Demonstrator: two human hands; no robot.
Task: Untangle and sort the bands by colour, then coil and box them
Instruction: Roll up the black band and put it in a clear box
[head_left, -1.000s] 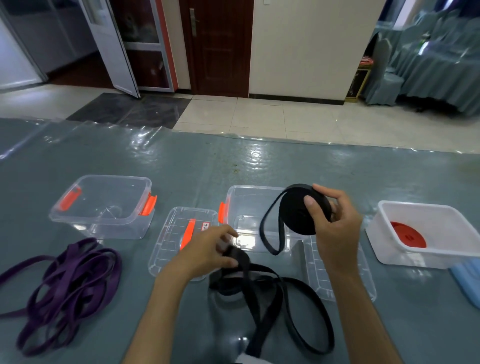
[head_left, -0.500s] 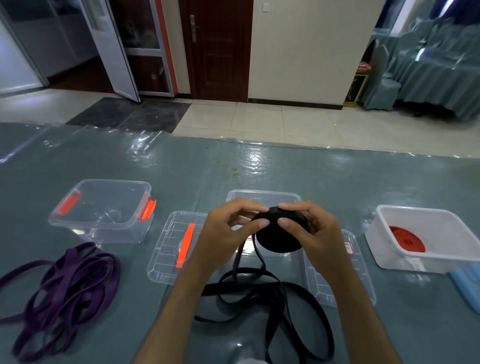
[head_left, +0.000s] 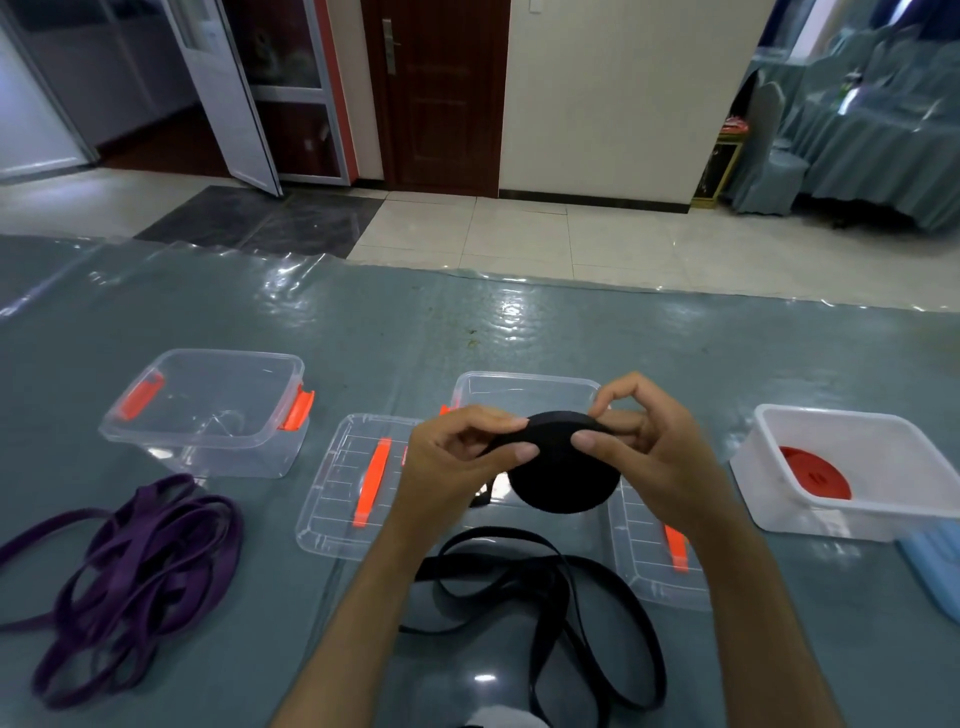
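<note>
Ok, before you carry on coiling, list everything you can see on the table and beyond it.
black coil: 1, black, held above the middle box
loose black band: 1, black, looped on the near table
purple band: 1 tangle, purple, near left
clear boxes: 2, clear with orange latches, far left and middle
clear lids: 2, clear with orange handles, beside the middle box
white box: 1, white, right
red coil: 1, red, inside the white box
blue lid: 1, pale blue, right edge
table: 1, grey-blue under clear film
door: 1, dark brown, far wall
left hand: pinches the band at the coil
right hand: grips the coil

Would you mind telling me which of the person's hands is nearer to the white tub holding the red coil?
The right hand is nearer: it grips the black coil just left of the white tub. The left hand pinches the band on the coil's far side.
</note>
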